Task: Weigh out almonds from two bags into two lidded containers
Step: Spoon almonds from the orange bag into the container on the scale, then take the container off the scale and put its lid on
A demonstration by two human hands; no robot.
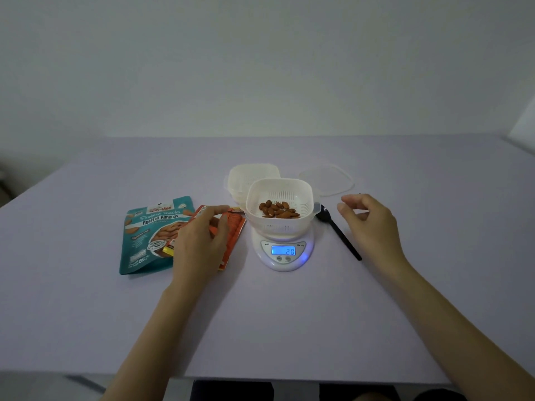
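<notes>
While the display (pixel 283 250) of the scale (pixel 285 256) reads 20, the open container (pixel 308 195) stands on the weighing platform with a thin layer of almonds (pixel 279 212) in its slotted inner basket. The left hand (pixel 202 238) lies with fingers extended over the orange bag (pixel 233 227), which sits just left of the scale and partly over the teal bag (pixel 144 238). Whether the fingers press on the bag or hover just above it cannot be told. The right hand (pixel 370 218) hangs above the table (pixel 289 328) to the right of the scale, fingers loosely curled and holding nothing. It is near the black spoon (pixel 341 235), whose bowl lies beside the container. A second container (pixel 254 176) stands behind the first, and a loose lid (pixel 327 180) lies flat at the rear right. The first portion appears to be at or near its target weight. If more is needed, lift the bag clear of the scale, tip it slowly over the basket centre and add a few almonds at a time. Let the reading settle between additions. Keep both hands off the platform and container while reading, as any contact would probably falsify the figure. Use the spoon for single-nut corrections.
</notes>
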